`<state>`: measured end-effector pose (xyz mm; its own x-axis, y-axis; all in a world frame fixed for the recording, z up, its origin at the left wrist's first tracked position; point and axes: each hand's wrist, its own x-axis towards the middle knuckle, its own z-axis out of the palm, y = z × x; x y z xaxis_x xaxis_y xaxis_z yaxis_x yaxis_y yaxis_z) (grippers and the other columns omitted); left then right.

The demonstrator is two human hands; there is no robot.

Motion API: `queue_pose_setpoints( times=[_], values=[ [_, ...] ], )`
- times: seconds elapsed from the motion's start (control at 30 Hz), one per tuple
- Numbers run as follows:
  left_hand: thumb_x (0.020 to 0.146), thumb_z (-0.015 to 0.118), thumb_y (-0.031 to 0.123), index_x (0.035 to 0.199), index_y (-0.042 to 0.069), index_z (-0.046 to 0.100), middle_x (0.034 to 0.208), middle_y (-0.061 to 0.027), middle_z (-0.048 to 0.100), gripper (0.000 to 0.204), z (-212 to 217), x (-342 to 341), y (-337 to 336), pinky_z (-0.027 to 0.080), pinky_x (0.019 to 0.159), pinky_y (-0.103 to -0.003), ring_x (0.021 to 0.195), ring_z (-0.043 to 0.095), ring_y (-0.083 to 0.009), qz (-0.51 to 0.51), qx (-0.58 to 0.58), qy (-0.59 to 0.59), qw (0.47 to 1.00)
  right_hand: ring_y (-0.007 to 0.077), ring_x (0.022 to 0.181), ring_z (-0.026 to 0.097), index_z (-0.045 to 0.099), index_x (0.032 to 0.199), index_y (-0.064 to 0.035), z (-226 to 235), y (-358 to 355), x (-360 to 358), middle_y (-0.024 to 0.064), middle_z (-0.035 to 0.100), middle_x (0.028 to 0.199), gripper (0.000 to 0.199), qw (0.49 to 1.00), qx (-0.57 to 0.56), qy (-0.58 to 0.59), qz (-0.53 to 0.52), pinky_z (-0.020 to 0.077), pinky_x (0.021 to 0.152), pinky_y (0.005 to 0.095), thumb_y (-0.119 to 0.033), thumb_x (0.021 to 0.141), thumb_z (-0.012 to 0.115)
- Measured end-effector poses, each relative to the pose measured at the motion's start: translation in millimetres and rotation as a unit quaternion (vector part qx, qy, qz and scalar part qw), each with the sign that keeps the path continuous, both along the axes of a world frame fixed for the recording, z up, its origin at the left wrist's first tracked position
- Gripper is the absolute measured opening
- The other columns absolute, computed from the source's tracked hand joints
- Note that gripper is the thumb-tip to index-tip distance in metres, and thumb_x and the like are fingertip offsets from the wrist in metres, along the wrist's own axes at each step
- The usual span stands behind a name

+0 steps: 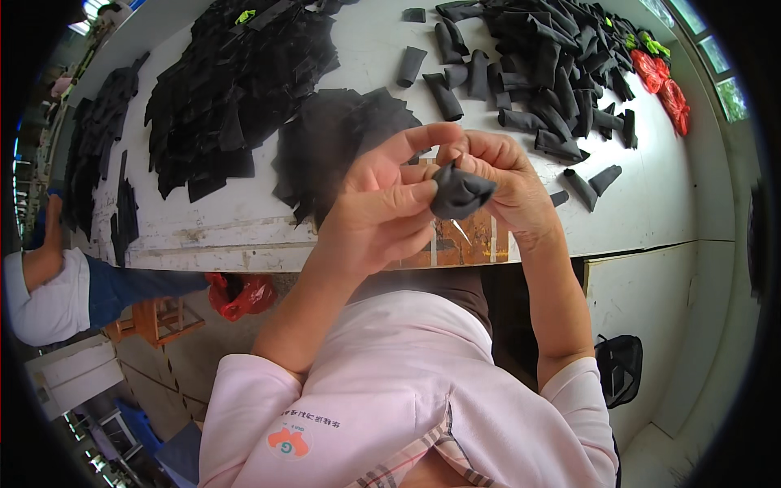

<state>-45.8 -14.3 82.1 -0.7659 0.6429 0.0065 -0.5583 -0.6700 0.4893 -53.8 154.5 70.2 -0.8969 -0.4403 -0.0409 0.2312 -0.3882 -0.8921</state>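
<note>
A small black fabric piece (464, 195), folded into a rounded, tube-like bundle, is held up in front of me over the table's near edge. My left hand (376, 203) pinches its left side between thumb and fingers. At its top, the thumb and fingers of my right hand (508, 180) grip the cloth. Below the bundle, a thin pointed metal tool (462, 233) shows against a worn brown patch (496, 240) of the tabletop; my hands partly cover that area. Behind my left hand lies a heap of flat black fabric pieces (313, 150).
A larger spread of flat black pieces (244, 98) covers the table's far left. Rolled black fabric tubes (561, 81) are heaped at the far right, beside red plastic bags (661, 81). At left, another person (53, 293) sits by a wooden stool (163, 321). A black bag (620, 370) hangs lower right.
</note>
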Motion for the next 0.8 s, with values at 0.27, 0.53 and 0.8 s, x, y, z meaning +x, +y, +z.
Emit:
queue_pose_setpoints(
  times=[0.27,0.53,0.8],
  values=[
    [0.082,0.048,-0.002,0.115,0.001,0.038,0.075,-0.0076,0.057,0.034,-74,16,5,0.032,0.034,-0.014,0.041,0.038,0.0003,0.045,-0.243,-0.069,0.966,0.0037,0.062,0.043,0.055,0.076,-0.0040,-87,6,26,-0.0055,0.048,0.067,0.022,0.979,0.190,-0.073,-0.008,0.0370,0.054,0.0178,-0.024,0.085,0.056],
    [0.080,0.048,0.001,0.114,0.001,0.040,0.079,-0.0079,0.055,0.035,-1,5,2,0.029,0.034,-0.017,0.045,0.040,-0.0040,0.077,-0.063,0.035,0.994,0.0048,0.059,0.043,0.052,0.073,-0.0041,8,0,6,-0.0023,0.048,0.064,0.025,0.990,0.109,0.077,-0.044,0.0371,0.051,0.0199,-0.026,0.085,0.056],
    [0.084,0.044,0.001,0.108,0.001,0.045,0.084,-0.0157,0.057,0.023,-71,3,0,0.029,0.031,-0.017,0.043,0.040,-0.0061,0.038,0.070,-0.152,0.985,0.0049,0.057,0.039,0.050,0.069,-0.0054,-47,-7,13,-0.0027,0.045,0.062,0.029,0.996,0.056,-0.041,-0.052,0.0346,0.051,0.0190,-0.029,0.085,0.055]
  ],
)
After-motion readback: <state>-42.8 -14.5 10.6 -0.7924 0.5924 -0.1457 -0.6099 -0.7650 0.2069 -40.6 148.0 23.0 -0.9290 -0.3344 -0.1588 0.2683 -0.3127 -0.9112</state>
